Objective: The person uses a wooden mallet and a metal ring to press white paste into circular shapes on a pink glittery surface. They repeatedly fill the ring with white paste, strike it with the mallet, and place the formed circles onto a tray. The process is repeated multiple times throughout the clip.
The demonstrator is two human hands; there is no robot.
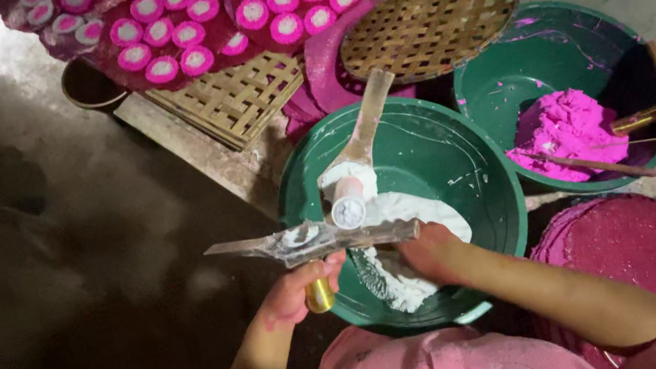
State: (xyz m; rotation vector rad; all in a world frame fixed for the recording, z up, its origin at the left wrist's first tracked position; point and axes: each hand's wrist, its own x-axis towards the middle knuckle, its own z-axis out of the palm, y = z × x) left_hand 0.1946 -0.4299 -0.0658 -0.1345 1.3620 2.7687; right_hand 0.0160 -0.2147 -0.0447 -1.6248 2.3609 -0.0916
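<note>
Left grip (297, 290) under paste-caked mould (315, 241)

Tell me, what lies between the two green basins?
In the head view, a narrow dark gap separates the white-paste basin from the pink-paste basin; above it, the round woven tray overlaps both rims.

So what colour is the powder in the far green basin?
Bright pink powder, seen in the head view.

Green basins (401, 199) on concrete floor (86, 205)
</note>
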